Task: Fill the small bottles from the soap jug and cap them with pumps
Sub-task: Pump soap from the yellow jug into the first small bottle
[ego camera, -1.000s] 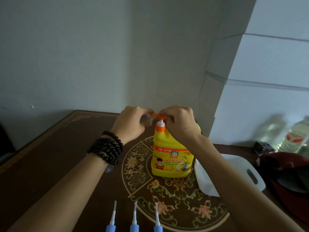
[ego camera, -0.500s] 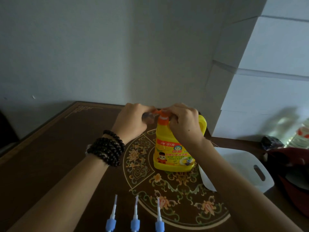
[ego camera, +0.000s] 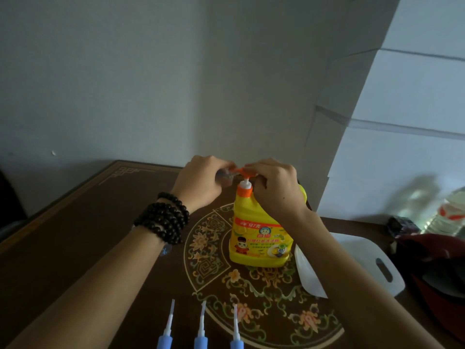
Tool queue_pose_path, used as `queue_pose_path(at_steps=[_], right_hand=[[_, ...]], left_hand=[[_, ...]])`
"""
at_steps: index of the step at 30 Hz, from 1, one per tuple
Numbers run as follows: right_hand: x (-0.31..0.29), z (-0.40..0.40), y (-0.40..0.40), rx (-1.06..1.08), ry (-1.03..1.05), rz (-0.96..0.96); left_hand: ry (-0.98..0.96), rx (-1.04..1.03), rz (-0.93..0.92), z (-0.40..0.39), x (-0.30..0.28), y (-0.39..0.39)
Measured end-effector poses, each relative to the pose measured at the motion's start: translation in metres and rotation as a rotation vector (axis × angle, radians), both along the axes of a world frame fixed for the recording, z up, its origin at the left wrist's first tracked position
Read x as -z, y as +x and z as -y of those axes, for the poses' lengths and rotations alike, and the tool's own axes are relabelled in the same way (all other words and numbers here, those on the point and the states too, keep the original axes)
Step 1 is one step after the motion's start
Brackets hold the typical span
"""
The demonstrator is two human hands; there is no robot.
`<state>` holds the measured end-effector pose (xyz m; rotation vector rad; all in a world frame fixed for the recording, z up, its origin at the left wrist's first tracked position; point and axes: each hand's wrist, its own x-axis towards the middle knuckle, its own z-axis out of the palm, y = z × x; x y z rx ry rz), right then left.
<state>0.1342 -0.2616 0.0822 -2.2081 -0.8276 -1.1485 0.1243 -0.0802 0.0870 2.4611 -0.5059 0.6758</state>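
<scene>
- Three blue pumps lie side by side at the near edge of the table, white tubes pointing away from the person: the left pump, the middle pump and the right pump. They lie apart from one another, the right one over the rim of the painted round pattern.
- Both forearms reach forward over the dark table; the left wrist wears a bracelet of dark beads wound several times.
- To the right, beside the right forearm, lies a white tray with a slot handle, partly hidden by that arm.
- Further right are a dark red thing, blurred, and a clear plastic bottle with a red and white label, at the frame edge.
- The yellow soap jug stands upright on the round pattern, near the middle of the table, its orange collar and white pump stem up top.
- The right hand is curled over the jug's orange pump head, fingers on top of it, palm covering the jug's shoulder and handle.
- The left hand is clenched round a small clear bottle, held up just beside the spout of the pump head. Most of the bottle is hidden by the fingers; whether any soap is in it cannot be told.
- Behind the table stand a pale wall and, to the right, a white panelled surface.
</scene>
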Motion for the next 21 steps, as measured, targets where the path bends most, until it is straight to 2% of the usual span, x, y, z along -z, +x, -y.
queue_pose_path(at_steps=[12,21], right_hand=[[0.034,-0.003,0.013,-0.049,0.113,0.019],[0.006,0.003,0.011,-0.052,-0.021,0.055]], left_hand=[[-0.015,-0.007,0.007,-0.001,0.025,0.008],[0.053,-0.001,-0.009,-0.003,-0.003,0.005]])
